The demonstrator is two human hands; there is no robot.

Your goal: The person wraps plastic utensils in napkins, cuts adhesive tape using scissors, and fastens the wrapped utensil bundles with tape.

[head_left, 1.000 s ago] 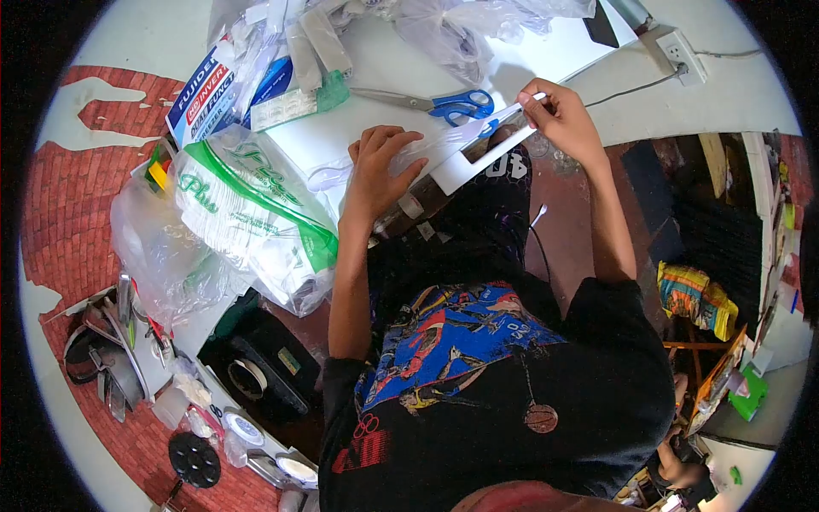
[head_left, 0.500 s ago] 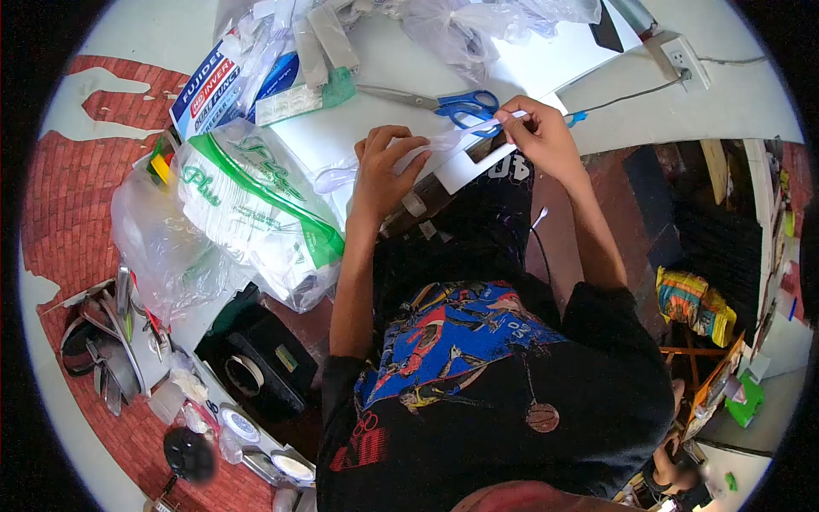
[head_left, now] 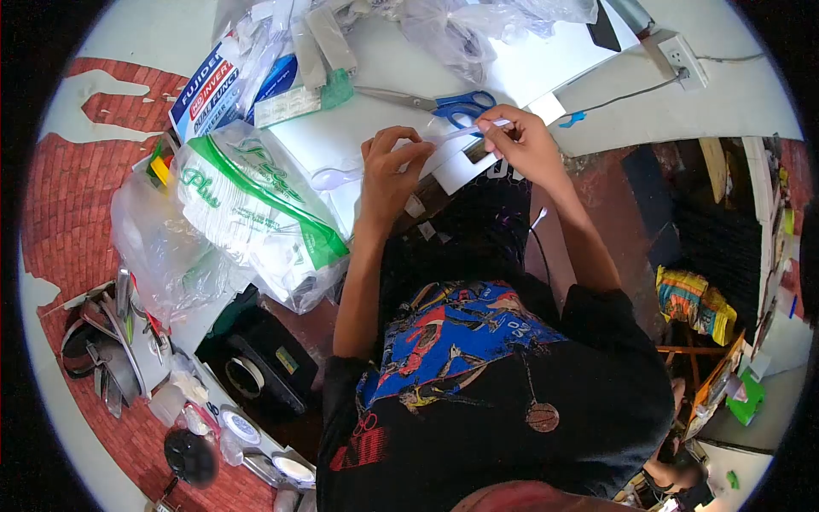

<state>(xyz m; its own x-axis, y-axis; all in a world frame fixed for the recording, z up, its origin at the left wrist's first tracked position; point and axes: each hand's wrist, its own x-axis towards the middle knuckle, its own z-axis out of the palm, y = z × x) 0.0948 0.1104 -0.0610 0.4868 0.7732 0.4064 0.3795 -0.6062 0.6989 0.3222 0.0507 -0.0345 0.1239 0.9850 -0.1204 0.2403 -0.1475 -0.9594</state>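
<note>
My left hand (head_left: 394,171) is closed, thumb and fingertips pinched together, over a pale, see-through plastic spoon. The rounded bowl of the plastic spoon (head_left: 334,177) pokes out to the left of that hand, above the white tabletop (head_left: 311,141). My right hand (head_left: 516,143) pinches a thin white plastic handle (head_left: 465,132) that runs toward my left fingertips. Whether this handle and the bowl are one spoon or two is hidden by my left hand. Just beyond my right hand lie blue-handled scissors (head_left: 465,109), blades pointing left.
A green-and-white plastic pack (head_left: 256,200) lies left of my left hand. Clear plastic bags (head_left: 465,34) and a Fujidenzo-type box (head_left: 205,94) sit at the back. A wall socket (head_left: 682,61) with a cord is at the right. A black box (head_left: 264,363) stands lower left.
My right hand has moved slightly left and down, drawing nearer my left hand with the handle still pinched. My left fingertips have closed together more tightly.
</note>
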